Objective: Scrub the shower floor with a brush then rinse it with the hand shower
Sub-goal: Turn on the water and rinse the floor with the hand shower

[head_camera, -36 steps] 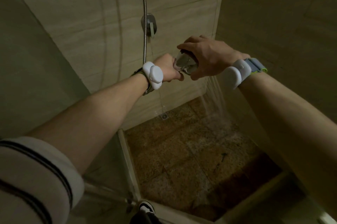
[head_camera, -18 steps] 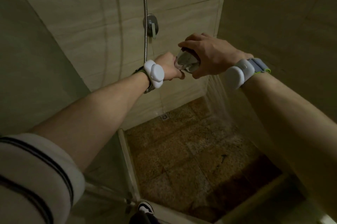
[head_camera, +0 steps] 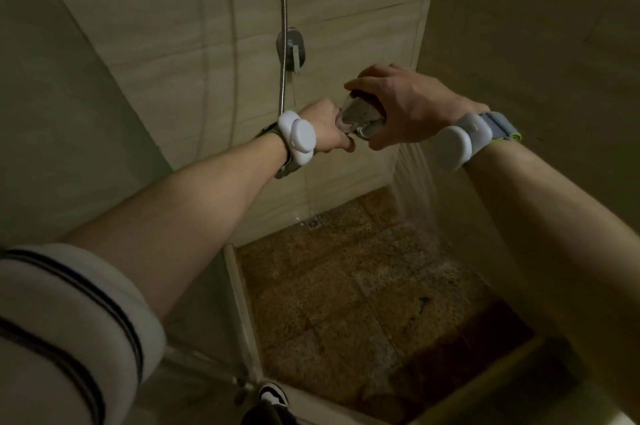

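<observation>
Head view: both hands (head_camera: pixel 401 106) grip the hand shower (head_camera: pixel 362 118) between them.

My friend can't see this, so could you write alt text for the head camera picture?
Both hands, left hand and right hand, hold a hand shower spraying water onto the brown shower floor by the right wall. A metal hose hangs above; a drain sits in the far corner.

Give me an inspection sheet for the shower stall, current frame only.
Surface: shower floor, brown speckled tile, wet at the right; drain by the back wall.
Job's things: hand shower spraying water down the right side; brush nothing seen.
Clutter: nothing seen.
Hands: left hand grips the handle; right hand cups the head.
Cables: metal hose hangs down the back wall.
Surroundings: wall valve, glass panel, a shoe.
</observation>
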